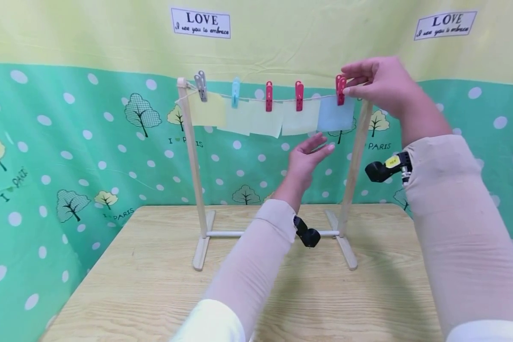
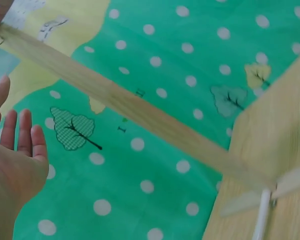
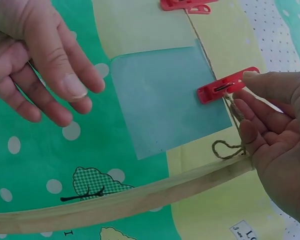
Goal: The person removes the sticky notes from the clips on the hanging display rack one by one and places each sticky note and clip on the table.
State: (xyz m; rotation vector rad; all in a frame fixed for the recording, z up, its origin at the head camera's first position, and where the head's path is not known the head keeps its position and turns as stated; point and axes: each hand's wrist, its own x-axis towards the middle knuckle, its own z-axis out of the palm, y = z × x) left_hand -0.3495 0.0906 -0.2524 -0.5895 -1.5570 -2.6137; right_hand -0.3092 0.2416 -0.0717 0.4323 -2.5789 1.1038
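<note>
My right hand is at the right end of a string, pinching the handle end of a red clothespin between thumb and fingers. This pin sits on the top edge of a blue paper square, which hangs from the string. Lower and to the left, my left hand is raised beneath the hanging papers, fingers spread loosely and nothing in them. In the left wrist view, that palm faces the wooden post. Two more red clothespins, a light blue one and a grey one hold yellow and pale papers.
The string runs between two wooden posts of a stand, joined low by a white bar. Its feet rest on a wood-grain table. A green and yellow patterned cloth hangs behind. A loose string loop shows by the right post.
</note>
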